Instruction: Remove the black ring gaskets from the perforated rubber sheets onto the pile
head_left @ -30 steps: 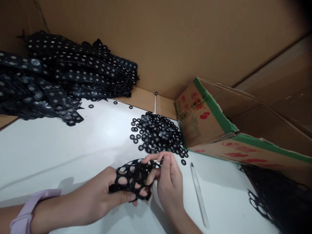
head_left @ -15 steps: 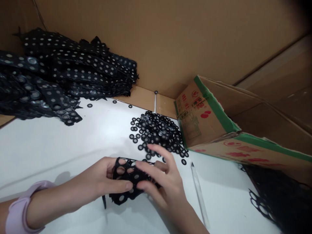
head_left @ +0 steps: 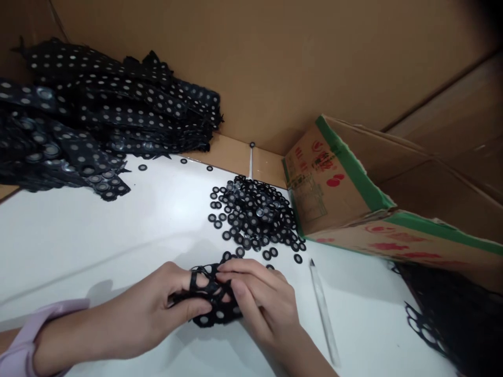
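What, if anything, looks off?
A few round black discs with grey centres lie far back on the white tabletop, apart from the black disc heap. The green rim of the brown cardboard box looks ragged, as if torn.

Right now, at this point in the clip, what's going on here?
A person's left hand holds a black sheet full of round holes over the white tabletop, with the right hand's fingers and thumb at its upper side. Some holes are open; others show grey-centred discs. Beyond the hands lies a heap of small black discs with grey centres, next to a cardboard box edged in green. A white pen-like tool lies beside the right hand.
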`<act>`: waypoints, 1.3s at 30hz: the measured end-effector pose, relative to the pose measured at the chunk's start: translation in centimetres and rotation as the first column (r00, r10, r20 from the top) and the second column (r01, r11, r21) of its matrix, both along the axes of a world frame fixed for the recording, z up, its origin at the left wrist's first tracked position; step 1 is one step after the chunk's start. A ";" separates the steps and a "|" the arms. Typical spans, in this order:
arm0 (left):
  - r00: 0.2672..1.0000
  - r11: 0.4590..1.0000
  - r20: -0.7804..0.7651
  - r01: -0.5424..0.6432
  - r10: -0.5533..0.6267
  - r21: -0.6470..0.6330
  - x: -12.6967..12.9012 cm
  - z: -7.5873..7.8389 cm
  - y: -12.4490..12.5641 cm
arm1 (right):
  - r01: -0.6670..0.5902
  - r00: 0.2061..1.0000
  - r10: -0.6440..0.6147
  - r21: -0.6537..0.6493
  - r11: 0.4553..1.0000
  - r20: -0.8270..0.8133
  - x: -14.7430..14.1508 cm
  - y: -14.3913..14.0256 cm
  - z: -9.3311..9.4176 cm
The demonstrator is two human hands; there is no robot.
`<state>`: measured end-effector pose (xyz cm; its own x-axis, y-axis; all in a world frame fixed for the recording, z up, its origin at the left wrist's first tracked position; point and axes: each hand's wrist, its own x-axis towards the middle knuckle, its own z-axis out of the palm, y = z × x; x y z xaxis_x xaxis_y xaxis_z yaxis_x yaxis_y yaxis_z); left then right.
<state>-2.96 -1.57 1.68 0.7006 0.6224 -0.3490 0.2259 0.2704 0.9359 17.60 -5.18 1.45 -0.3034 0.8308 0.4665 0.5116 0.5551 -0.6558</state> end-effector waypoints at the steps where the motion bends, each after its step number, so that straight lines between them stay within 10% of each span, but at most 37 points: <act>1: 1.000 0.998 -0.027 -0.008 0.010 0.059 0.0 0.1 -0.1 | 0.009 0.995 -0.014 -0.059 0.998 -0.094 -0.3 -0.1 -0.2; 13: 0.996 0.948 -0.086 0.015 0.013 0.318 -0.1 -0.2 -0.7 | 0.065 0.726 -0.491 -0.662 0.746 -0.482 -3.0 -0.9 -0.4; 19: 0.998 0.992 0.021 0.062 -0.064 0.109 -0.1 -0.1 -1.5 | 0.250 0.507 -0.681 -0.666 0.703 -0.528 -2.8 -0.4 -0.9; 27: 0.954 0.908 0.243 -0.063 0.177 -0.413 0.5 -0.8 -0.7 | 0.318 0.839 -0.449 -0.394 0.863 -0.307 -0.8 0.7 -1.3; 33: 0.962 0.912 0.215 -0.068 0.167 -0.406 0.8 -0.6 -0.4 | 0.382 0.905 -0.394 -0.102 0.919 -0.161 -0.1 0.9 -0.8; 39: 0.946 0.901 0.160 -0.205 0.283 -0.381 0.5 -0.8 -0.3 | 0.104 0.995 -0.104 0.024 0.994 -0.005 0.2 0.9 -0.4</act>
<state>-2.43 -1.85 0.85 0.6227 0.6449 -0.4432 -0.0773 0.6144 0.7852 17.79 -4.28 1.04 -0.2145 0.8461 0.4879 0.5648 0.5150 -0.6449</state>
